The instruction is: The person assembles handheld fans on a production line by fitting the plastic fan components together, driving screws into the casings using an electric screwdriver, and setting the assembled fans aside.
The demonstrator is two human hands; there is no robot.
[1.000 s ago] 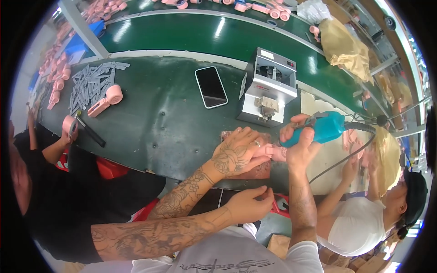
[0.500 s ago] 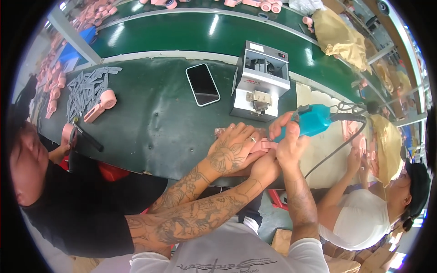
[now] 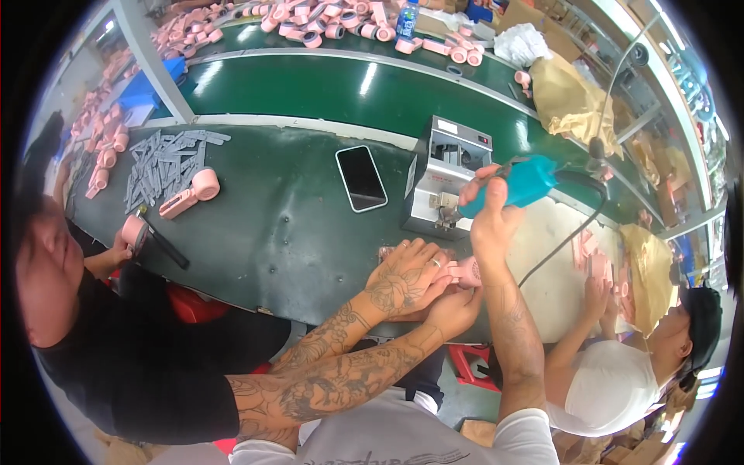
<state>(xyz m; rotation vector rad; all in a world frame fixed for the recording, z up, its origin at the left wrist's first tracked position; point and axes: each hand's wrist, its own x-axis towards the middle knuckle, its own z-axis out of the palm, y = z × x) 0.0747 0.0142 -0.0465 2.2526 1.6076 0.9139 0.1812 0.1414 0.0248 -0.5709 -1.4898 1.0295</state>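
My right hand (image 3: 494, 213) wraps round a teal electric screwdriver (image 3: 521, 184). Its metal tip reaches the front outlet (image 3: 448, 209) of a grey screw feeder (image 3: 418, 203). My left hand (image 3: 407, 273), tattooed and wearing a ring, grips a pink handheld fan (image 3: 468, 272) near the table's front edge. The fan's round, grilled head sticks out to the right; the rest is mostly hidden by fingers. A co-worker's tattooed arm crosses over mine from the left, and that person's hand (image 3: 456, 311) is at the fan's near side.
A phone (image 3: 362, 179) lies left of the feeder. Grey strips (image 3: 167, 167) and a pink fan (image 3: 191, 194) are farther left, near a hammer-like tool (image 3: 164, 246). Beyond runs a green conveyor (image 3: 310, 81) with piled fans. A black cable (image 3: 562, 252) hangs at right; another person sits there.
My right hand has raised the screwdriver from beside the fan to the feeder's outlet. The fan's round head now shows. The whole view has tilted, showing more of the conveyor.
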